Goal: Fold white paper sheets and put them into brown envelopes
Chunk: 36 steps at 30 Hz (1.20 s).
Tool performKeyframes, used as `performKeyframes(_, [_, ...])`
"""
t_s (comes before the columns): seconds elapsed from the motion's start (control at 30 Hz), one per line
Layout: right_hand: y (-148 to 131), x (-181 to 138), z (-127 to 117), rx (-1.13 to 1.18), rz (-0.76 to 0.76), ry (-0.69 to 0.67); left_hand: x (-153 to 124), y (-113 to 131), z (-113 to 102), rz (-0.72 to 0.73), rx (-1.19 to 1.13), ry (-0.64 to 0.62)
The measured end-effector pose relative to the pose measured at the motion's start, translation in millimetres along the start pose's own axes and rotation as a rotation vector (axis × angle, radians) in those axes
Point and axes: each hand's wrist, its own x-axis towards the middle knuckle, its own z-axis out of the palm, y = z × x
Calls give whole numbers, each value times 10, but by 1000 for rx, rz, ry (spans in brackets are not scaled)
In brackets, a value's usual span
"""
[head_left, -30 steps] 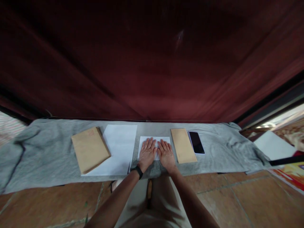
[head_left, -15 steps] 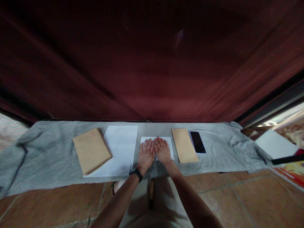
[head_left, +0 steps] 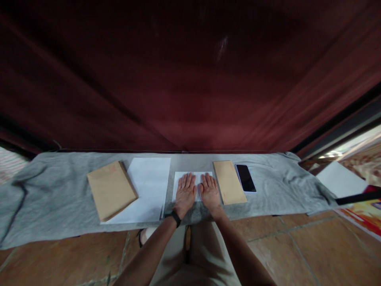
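A small white sheet of paper (head_left: 197,178), perhaps folded, lies in front of me on the grey cloth. My left hand (head_left: 186,193) rests flat on its left half, palm down, fingers stretched out. On its right side my right hand (head_left: 209,192) lies flat too, fingers extended. A narrow strip of the paper shows between the hands; the palms hide much of the rest. Just right of my right hand is a brown envelope (head_left: 229,182). To the left lie large white sheets (head_left: 150,186), partly covered by a stack of brown envelopes (head_left: 111,190).
A smartphone (head_left: 245,178) lies right of the single envelope. The grey cloth (head_left: 282,190) covers a narrow bench before a dark red wall (head_left: 190,99). Tiled floor (head_left: 268,246) is below. A white panel (head_left: 342,178) stands at the far right.
My hands, which nearly touched at the middle of the small paper, have moved apart, the right one sliding to the right. The view has shifted slightly.
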Motion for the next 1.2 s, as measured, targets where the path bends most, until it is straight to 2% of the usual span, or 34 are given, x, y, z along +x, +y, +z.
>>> performKeyframes(0.13, [-22,10,-22,2,7,-2,117,80,43,43,-17,-10])
performKeyframes(0.27, [-14,12,-24,-7,10,-17,162,2,3,3,10,-10])
performKeyframes(0.5, [1,-5,2,-6,-11,17,56,-228,-64,-88,53,11])
performKeyframes(0.63, [-7,0,3,-5,-2,16,-42,-247,-77,-119,63,54])
performKeyframes(0.7, [-8,5,1,-1,2,9,-110,-201,-95,-98,58,61])
performKeyframes(0.87, [-3,12,-13,12,14,-17,-300,-38,-143,81,-7,-16])
performKeyframes(1.07, [-21,-3,-28,21,36,-5,-351,-10,-165,82,-4,-54])
performKeyframes(1.2, [-36,-133,-37,24,76,46,-344,-10,-162,78,-11,-48])
